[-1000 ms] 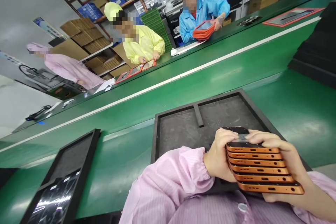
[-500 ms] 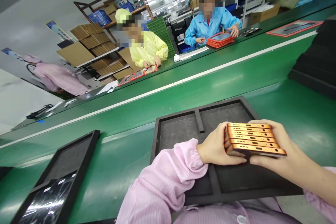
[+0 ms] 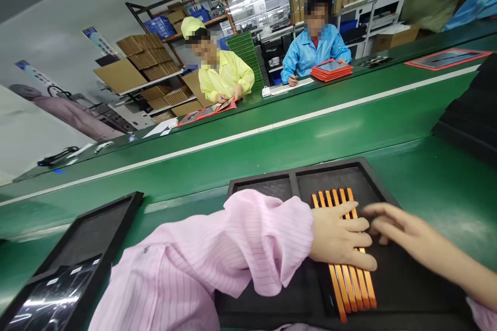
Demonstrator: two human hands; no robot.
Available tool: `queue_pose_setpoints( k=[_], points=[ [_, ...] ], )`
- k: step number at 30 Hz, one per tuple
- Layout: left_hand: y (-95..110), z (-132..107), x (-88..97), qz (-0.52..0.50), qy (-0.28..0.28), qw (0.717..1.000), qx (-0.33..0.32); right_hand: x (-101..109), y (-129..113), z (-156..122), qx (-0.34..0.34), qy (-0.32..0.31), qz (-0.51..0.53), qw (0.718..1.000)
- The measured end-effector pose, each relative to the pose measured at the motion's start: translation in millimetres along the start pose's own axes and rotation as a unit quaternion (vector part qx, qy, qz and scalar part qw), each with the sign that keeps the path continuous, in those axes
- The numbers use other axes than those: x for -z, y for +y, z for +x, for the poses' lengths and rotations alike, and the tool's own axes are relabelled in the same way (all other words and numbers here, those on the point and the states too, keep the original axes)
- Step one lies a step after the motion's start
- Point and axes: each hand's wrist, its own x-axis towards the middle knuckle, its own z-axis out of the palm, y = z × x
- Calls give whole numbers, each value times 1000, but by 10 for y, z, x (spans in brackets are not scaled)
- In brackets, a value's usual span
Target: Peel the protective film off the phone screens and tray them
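Observation:
Several orange-edged smartphones (image 3: 351,289) stand side by side on their edges in the black divided tray (image 3: 295,186), their long orange sides facing up. My left hand (image 3: 341,235) lies across the top of the row, fingers spread and touching the edges; its palm hides the middle of the phones. To their right, my right hand (image 3: 399,227) hovers over the tray with fingers loosely bent and apart, holding nothing I can see. My left sleeve hides part of the tray's left compartments.
A second black tray (image 3: 134,204) with shiny dark pieces (image 3: 58,289) lies at the left on the green bench (image 3: 186,238). Black stacked trays (image 3: 469,114) stand at the right. Across the bench, two people work at red-edged items (image 3: 332,71).
The phones, held between both hands as a flat stack, now stand on edge in the tray. My left hand spreads over them; my right hand has come off to the right.

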Motion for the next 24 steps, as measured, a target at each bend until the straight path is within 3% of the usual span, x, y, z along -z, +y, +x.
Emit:
queue_pose_setpoints(
  k=[3,5,7,9,12,15,17,20,22,24],
  points=[
    [74,-158,67,-44,-35,993,107,-15,60,403,-85,-1,89,992],
    [109,-321,63,-95,-29,967,236,-73,86,554,-103,-38,108,988],
    [131,-494,-33,-171,36,909,378,-128,79,610,-121,-66,121,983],
    [138,-624,-187,-282,105,835,460,-157,51,603,-133,-73,128,980],
    [131,-673,-372,-430,158,758,464,-168,20,551,-127,-81,128,980],
    [119,-633,-402,-467,180,734,459,-194,58,513,-76,-85,92,989],
    [115,-628,-383,-493,197,706,468,-220,110,498,-49,-51,68,995],
    [127,-651,-372,-606,251,601,457,-221,149,472,-54,-44,82,994],
    [151,-645,-365,-668,288,518,450,-175,119,457,-89,-96,128,983],
    [177,-609,-338,-677,308,462,483,-110,59,453,-135,-150,179,963]
  ],
)
